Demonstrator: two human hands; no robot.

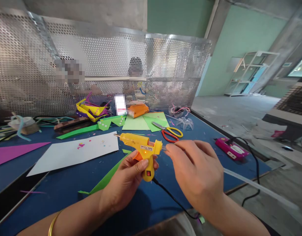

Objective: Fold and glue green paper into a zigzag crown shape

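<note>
While L hand (126, 178) is wrapped round the handle (148, 177) of 1 yellow glue gun (135, 141), R hand (199, 167) has its fingertips pinched on 1 clear glue stick (163, 148) at the gun's rear. Gun's held over the table (69, 183), nr front edge; nozzle (117, 134) points L, long axis approx. L–R. Label (146, 147) print too small to read. Beyond: 1 pr scissors (163, 128), 1 dotted green cutout (106, 124) twd back edge, 1 white sheet (67, 157) twd L edge, 1 magenta pwr strip (231, 149) nr R edge.
</note>
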